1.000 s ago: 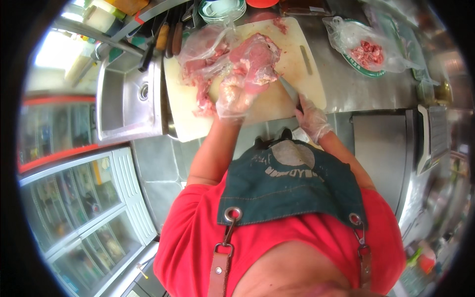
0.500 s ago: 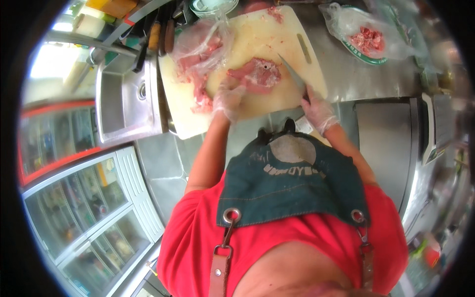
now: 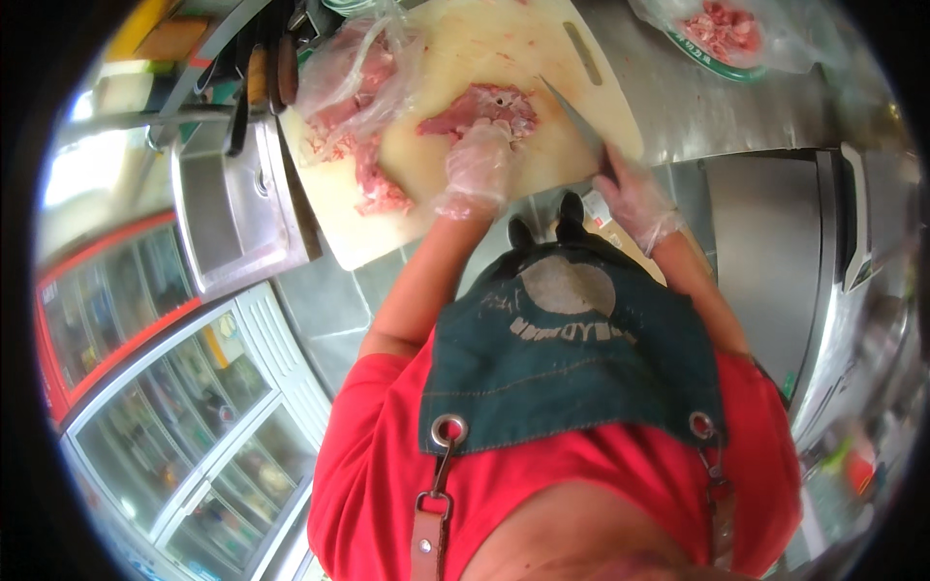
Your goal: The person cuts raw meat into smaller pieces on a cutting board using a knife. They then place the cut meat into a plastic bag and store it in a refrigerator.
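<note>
My left hand [image 3: 480, 167], in a clear plastic glove, has its fingers closed on the near edge of a flat piece of raw meat [image 3: 453, 120]. That piece is dark red with whitish patches and lies on a cream cutting board [image 3: 465, 48]. My right hand [image 3: 635, 201], gloved too, grips a knife [image 3: 572, 114] at the board's right edge. The blade points up and left, apart from the meat; most of the handle is hidden in my fingers. Left of my left hand, a raw meat strip [image 3: 373, 184] trails from a clear plastic bag of meat [image 3: 354, 77].
A steel sink [image 3: 218, 198] adjoins the board on the left, with several knife handles [image 3: 257, 76] beyond it. At the far right, a green-rimmed plate [image 3: 727, 66] bears chopped meat [image 3: 722, 31] and plastic film. Glass-door fridges [image 3: 194, 407] stand at the lower left.
My left hand has shifted right along the meat, from its left end to its near edge, and the meat looks turned. The knife stays in my right hand. The whole view has shifted slightly.
</note>
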The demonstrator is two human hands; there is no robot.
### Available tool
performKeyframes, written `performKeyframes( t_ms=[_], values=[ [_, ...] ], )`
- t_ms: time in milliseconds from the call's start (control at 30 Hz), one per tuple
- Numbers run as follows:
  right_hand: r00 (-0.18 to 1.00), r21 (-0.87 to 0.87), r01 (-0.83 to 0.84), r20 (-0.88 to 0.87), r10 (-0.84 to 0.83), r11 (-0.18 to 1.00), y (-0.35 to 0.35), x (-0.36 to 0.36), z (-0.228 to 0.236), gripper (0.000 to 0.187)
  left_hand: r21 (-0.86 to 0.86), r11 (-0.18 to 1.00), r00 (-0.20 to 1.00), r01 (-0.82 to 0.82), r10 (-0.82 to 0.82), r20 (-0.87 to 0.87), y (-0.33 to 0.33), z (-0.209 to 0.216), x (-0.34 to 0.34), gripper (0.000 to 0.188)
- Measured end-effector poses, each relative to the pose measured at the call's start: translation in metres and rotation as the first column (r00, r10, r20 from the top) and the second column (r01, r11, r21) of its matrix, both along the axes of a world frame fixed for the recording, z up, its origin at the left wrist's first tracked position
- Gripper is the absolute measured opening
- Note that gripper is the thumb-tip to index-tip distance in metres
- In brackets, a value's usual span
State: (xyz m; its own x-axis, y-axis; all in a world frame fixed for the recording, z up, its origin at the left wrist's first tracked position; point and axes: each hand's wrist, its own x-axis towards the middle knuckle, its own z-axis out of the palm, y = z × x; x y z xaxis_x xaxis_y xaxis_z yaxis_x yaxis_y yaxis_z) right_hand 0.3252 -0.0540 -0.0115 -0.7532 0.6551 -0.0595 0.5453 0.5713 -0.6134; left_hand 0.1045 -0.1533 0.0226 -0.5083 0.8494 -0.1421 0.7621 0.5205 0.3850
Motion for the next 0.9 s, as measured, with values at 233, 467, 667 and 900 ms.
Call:
performKeyframes(
  t_ms=[233,467,667,900],
  values=[
    [0.999,-0.158,0.002,0.042,0.005,0.987,-0.025,0.016,0.020,0.058,0.047,0.977,0.905,-0.207,0.173,0.388,-0.004,0.002,-0.015,0.021],
    [0.984,-0.050,-0.152,0.088,0.156,0.987,-0.049,0.029,0.006,0.059,0.106,0.862,0.536,-0.495,0.207,0.818,-0.014,0.007,-0.012,0.013],
    [0.976,-0.048,-0.131,0.171,0.137,0.990,-0.056,0.019,0.004,0.063,0.060,0.868,0.575,-0.492,0.273,0.771,-0.013,0.014,-0.007,0.014],
    [0.987,0.001,-0.076,0.143,0.075,0.997,-0.062,0.012,0.005,0.066,0.247,0.941,0.909,-0.231,0.118,0.399,-0.026,-0.033,-0.008,0.018]
  ],
)
